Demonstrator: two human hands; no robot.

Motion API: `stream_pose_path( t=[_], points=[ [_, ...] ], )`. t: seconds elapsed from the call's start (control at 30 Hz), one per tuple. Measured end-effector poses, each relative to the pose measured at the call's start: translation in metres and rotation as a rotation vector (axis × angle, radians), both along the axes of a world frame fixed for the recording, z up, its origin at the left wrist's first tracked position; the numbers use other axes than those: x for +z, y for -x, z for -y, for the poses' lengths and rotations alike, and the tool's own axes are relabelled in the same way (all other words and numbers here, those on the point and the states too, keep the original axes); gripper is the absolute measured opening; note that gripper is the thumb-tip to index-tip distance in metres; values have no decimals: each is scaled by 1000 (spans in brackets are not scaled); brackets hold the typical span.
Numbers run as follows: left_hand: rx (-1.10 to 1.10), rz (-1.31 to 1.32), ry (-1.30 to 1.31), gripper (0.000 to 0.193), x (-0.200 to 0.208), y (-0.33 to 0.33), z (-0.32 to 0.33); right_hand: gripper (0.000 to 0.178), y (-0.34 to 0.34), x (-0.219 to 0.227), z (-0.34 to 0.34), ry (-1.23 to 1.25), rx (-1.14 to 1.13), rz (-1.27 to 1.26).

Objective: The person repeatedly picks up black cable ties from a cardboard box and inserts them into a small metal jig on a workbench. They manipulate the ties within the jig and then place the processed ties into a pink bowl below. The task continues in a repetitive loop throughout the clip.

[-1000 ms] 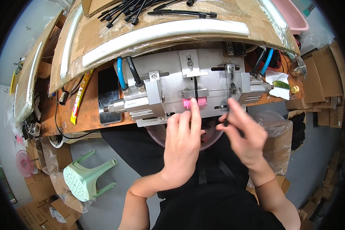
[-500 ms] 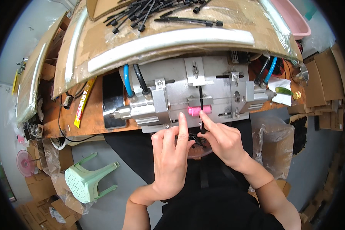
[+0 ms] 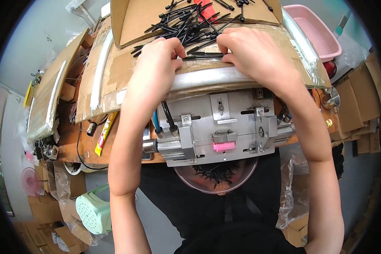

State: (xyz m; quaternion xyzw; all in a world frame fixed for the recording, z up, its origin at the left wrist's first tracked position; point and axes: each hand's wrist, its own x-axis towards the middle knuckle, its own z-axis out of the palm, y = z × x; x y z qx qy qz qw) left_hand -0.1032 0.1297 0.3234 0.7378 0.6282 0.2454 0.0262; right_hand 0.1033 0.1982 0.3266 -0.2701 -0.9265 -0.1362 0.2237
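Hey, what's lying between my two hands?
Thin black rods, over the cardboard, between your left hand and right hand; the head view shows it.

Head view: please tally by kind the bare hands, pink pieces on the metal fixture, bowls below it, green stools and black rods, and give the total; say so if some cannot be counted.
Left hand and right hand, bare: 2
Pink piece on the metal fixture: 1
Bowl below it: 1
Green stool: 1
Black rods: overlapping, not countable
Total without the rods: 5

Printed lettering on yellow packet [image 3: 105, 134]
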Motion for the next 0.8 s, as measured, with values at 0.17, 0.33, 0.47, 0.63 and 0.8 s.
stream_pose_path(
  t=[0.17,0.33,0.47,0.63,0.8],
  points=[
    [-116,205,45,21,7,9,37,9,-18,0,-6,-107,55,1],
    [26,52,-309,28,-13,-18,71,11,-46,8,-5,57,-8,-350],
    [63,26,-363,56,-51,-62,136,20,-73,0,14,502,125,-800],
    [23,52,-122,76,-106,-120,177,30,-113,-12,49,804,308,-972],
    [42,-28,26,74,-119,-133,163,32,-120,-22,85,730,241,-1039]
  ],
)
